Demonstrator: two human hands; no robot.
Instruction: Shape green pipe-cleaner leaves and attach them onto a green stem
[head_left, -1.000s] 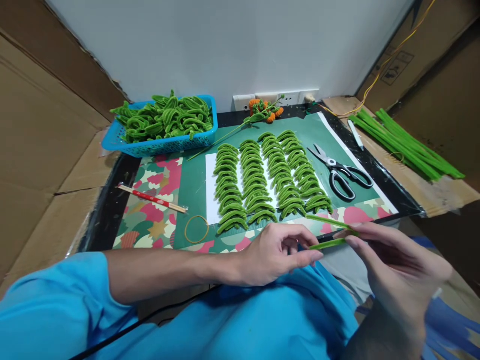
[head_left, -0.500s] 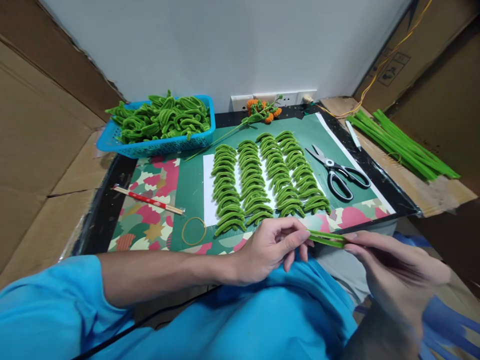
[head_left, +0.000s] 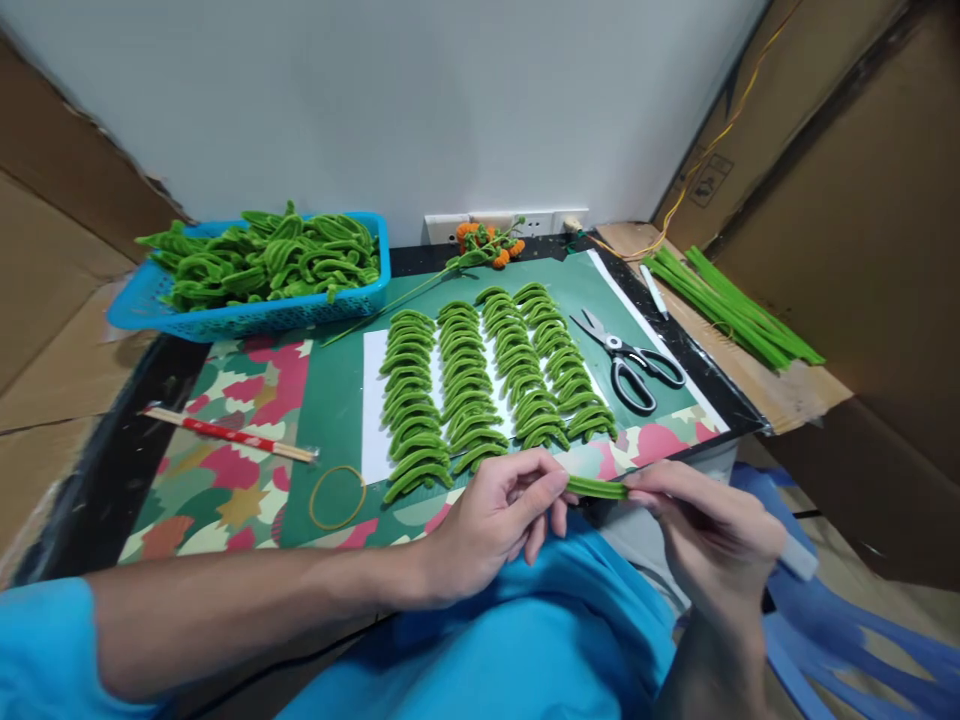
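Between my two hands, just off the table's front edge, is a short green fuzzy strip (head_left: 598,487) that looks doubled. My left hand (head_left: 517,510) pinches its left end between thumb and fingers, the other fingers curled. At the right end, the thumb and fingertips of my right hand (head_left: 694,525) are closed on the strip. Beyond my hands, several curved green fuzzy pieces (head_left: 409,415) lie in columns over white paper (head_left: 375,400) on a green mat (head_left: 322,400). Black-handled scissors (head_left: 626,355) rest open to the right of the columns.
A blue basket (head_left: 270,315) heaped with green pieces stands at the back left. Nearer are wrapped chopsticks (head_left: 229,433) and a rubber band (head_left: 337,497). Orange flowers (head_left: 487,245) lie by the wall sockets. Long green stems (head_left: 727,305) and a white pen (head_left: 654,292) are at the right.
The whole view has shifted, so table and hands appear further left. The strip's two strands, parted before, now lie close together. Both hands keep their hold.
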